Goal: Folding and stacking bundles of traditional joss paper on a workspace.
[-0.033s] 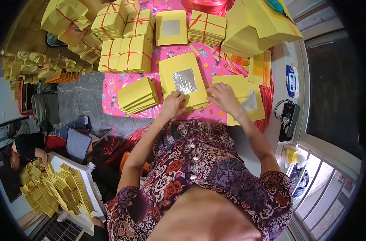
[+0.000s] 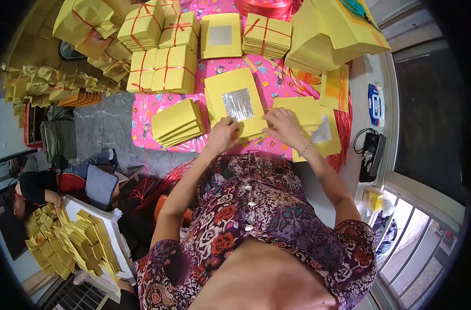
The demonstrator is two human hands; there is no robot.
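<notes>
A stack of yellow paper sheets [image 2: 230,88] with a silver foil square [image 2: 238,103] in the middle lies on the pink patterned table cover [image 2: 142,111] in front of me. My left hand [image 2: 222,135] has its fingers curled on the stack's near edge. My right hand [image 2: 282,126] pinches the stack's near right corner, beside a second pile of yellow sheets [image 2: 318,126] at the right. Both forearms come up from my flowered blouse.
A slanted pile of folded yellow papers [image 2: 177,123] lies left of my hands. Bundles tied with red string [image 2: 165,70] fill the back, and big yellow stacks [image 2: 333,31] stand back right. Another person [image 2: 34,188] sits low at left by a tray of folded papers [image 2: 75,243].
</notes>
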